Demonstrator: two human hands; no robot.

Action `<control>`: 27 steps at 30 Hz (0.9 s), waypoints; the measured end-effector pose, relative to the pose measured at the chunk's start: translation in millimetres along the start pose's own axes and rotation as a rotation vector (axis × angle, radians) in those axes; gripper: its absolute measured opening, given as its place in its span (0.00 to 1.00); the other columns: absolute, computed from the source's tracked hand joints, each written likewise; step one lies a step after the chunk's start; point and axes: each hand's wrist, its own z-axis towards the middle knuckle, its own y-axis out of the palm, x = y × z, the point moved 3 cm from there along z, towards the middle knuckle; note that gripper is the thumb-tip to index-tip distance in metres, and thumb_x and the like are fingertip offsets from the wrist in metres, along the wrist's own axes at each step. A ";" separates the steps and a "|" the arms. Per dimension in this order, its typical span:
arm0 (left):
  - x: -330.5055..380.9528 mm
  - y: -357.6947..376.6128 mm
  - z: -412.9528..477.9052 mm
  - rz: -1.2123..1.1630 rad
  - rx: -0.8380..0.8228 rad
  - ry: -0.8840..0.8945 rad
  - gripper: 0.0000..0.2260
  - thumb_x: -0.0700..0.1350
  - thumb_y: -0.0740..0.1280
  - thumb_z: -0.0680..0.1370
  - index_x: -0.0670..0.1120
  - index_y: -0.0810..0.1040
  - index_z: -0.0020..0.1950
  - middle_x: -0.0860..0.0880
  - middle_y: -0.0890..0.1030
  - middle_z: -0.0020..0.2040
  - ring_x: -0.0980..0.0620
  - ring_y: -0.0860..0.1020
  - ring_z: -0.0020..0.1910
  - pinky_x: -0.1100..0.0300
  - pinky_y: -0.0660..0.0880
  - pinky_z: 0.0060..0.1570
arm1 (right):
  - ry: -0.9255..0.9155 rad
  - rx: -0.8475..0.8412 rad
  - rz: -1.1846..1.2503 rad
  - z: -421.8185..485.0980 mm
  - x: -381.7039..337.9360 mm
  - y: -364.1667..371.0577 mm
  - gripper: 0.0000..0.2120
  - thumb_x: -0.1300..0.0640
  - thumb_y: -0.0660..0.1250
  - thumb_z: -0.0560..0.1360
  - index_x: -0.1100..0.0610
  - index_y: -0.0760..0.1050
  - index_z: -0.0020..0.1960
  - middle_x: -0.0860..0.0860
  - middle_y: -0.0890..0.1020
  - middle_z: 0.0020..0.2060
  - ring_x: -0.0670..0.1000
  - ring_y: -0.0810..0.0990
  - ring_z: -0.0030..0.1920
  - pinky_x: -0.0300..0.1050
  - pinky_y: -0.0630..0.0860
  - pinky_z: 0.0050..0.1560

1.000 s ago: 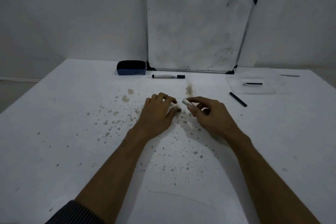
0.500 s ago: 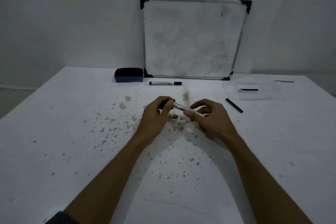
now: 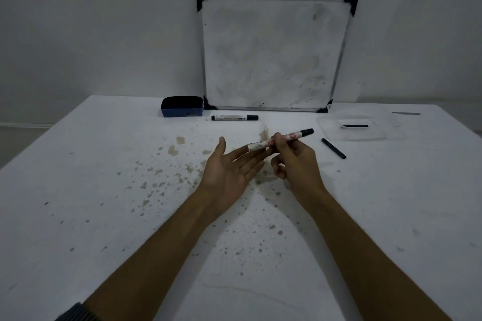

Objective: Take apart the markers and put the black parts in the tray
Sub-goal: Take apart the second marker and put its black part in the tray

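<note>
My right hand point(image 3: 294, 161) pinches a white marker point(image 3: 263, 144) around its middle, black tip pointing right and up, above the table. My left hand point(image 3: 229, 169) lies palm up just left of it, fingers spread, their tips under the marker's white back end. A second whole marker point(image 3: 234, 118) lies on the table near the whiteboard. A black stick-like part point(image 3: 333, 148) rests on the table right of my hands. The clear tray point(image 3: 326, 130) at the right holds one black part point(image 3: 355, 126).
A whiteboard point(image 3: 273, 52) leans on the wall at the back. A blue eraser point(image 3: 182, 107) sits left of it. The white table point(image 3: 104, 190) is speckled with brown stains around my hands. A thin grey strip point(image 3: 406, 113) lies at the far right.
My right hand has lifted the marker and turned it so the black tip points right. My left hand has let go and opened palm up.
</note>
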 end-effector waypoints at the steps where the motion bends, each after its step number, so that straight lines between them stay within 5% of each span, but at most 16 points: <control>1: -1.9 -0.2 -1.7 -0.054 0.004 -0.048 0.32 0.61 0.51 0.86 0.33 0.73 0.70 0.35 0.81 0.66 0.40 0.80 0.66 0.49 0.70 0.72 | -0.052 0.007 -0.064 -1.5 -4.3 -0.5 0.16 0.50 0.67 0.82 0.65 0.79 0.52 0.49 0.80 0.32 0.47 0.74 0.27 0.40 0.69 0.26; 4: -6.2 -2.5 -5.6 -0.092 0.006 -0.127 0.31 0.57 0.49 0.86 0.33 0.75 0.70 0.34 0.82 0.64 0.41 0.81 0.65 0.49 0.71 0.72 | -0.239 -0.068 -0.362 -13.0 -13.1 9.7 0.11 0.50 0.68 0.81 0.58 0.80 0.51 0.42 0.82 0.35 0.41 0.81 0.31 0.34 0.76 0.32; 6: -4.1 0.0 -7.3 -0.082 -0.001 -0.127 0.27 0.53 0.51 0.87 0.34 0.80 0.65 0.35 0.86 0.50 0.44 0.88 0.46 0.53 0.82 0.53 | -0.319 -0.189 -0.614 -23.6 -6.0 24.4 0.09 0.49 0.68 0.81 0.54 0.79 0.55 0.40 0.83 0.41 0.37 0.84 0.39 0.30 0.80 0.41; 8: -1.0 -4.3 -1.6 -0.065 0.041 -0.110 0.25 0.51 0.51 0.87 0.33 0.79 0.63 0.39 0.85 0.35 0.48 0.84 0.28 0.59 0.82 0.34 | -0.358 -0.186 -0.688 -27.9 -4.0 34.2 0.10 0.49 0.67 0.81 0.54 0.78 0.57 0.41 0.83 0.42 0.39 0.85 0.41 0.31 0.81 0.44; 11: 4.5 -7.5 2.9 -0.107 0.016 -0.115 0.26 0.52 0.51 0.87 0.34 0.79 0.68 0.37 0.86 0.47 0.47 0.86 0.41 0.54 0.82 0.50 | -0.398 -0.099 -0.549 -29.0 -15.1 38.2 0.11 0.48 0.66 0.81 0.54 0.78 0.55 0.42 0.84 0.41 0.43 0.87 0.42 0.35 0.83 0.42; 14: 3.4 -10.0 3.0 -0.139 -0.012 -0.166 0.26 0.53 0.52 0.86 0.35 0.79 0.68 0.38 0.83 0.62 0.46 0.85 0.53 0.57 0.82 0.54 | -0.499 -0.089 -0.547 -33.9 -16.1 37.3 0.11 0.46 0.64 0.81 0.53 0.75 0.54 0.45 0.85 0.42 0.43 0.87 0.38 0.34 0.83 0.38; 17: 2.6 -10.6 5.8 -0.109 -0.070 -0.189 0.26 0.53 0.52 0.85 0.36 0.77 0.70 0.39 0.80 0.68 0.45 0.73 0.73 0.56 0.64 0.77 | -0.442 -0.168 -0.695 -33.8 -3.4 39.5 0.10 0.47 0.67 0.81 0.54 0.75 0.51 0.47 0.86 0.41 0.41 0.85 0.36 0.34 0.82 0.37; 18: 2.6 -12.2 8.3 -0.094 -0.072 -0.185 0.25 0.52 0.53 0.85 0.36 0.78 0.70 0.39 0.81 0.66 0.44 0.76 0.70 0.55 0.67 0.75 | -0.414 -0.147 -0.664 -31.5 -2.9 38.0 0.12 0.47 0.67 0.81 0.56 0.77 0.52 0.48 0.87 0.41 0.44 0.86 0.37 0.38 0.84 0.38; 20: 4.1 -11.2 8.4 -0.081 -0.056 -0.172 0.24 0.51 0.55 0.85 0.36 0.80 0.68 0.40 0.84 0.53 0.46 0.81 0.51 0.55 0.80 0.55 | -0.393 -0.086 -0.567 -28.2 -7.6 35.8 0.12 0.47 0.67 0.81 0.56 0.79 0.54 0.46 0.87 0.41 0.45 0.87 0.40 0.40 0.85 0.40; 22: 6.8 -8.0 4.8 -0.051 -0.044 -0.158 0.22 0.49 0.57 0.85 0.35 0.80 0.67 0.40 0.84 0.51 0.46 0.81 0.48 0.54 0.83 0.44 | -0.385 -0.046 -0.518 -28.4 -13.0 34.9 0.08 0.49 0.67 0.81 0.53 0.78 0.52 0.40 0.84 0.41 0.37 0.86 0.41 0.33 0.82 0.41; 27: 12.1 -5.7 1.8 0.001 -0.080 -0.140 0.15 0.44 0.61 0.84 0.34 0.81 0.58 0.35 0.84 0.61 0.40 0.85 0.57 0.49 0.82 0.59 | -0.234 0.067 -0.358 -17.7 -17.7 19.9 0.11 0.47 0.69 0.79 0.54 0.82 0.52 0.47 0.86 0.44 0.41 0.83 0.37 0.36 0.79 0.39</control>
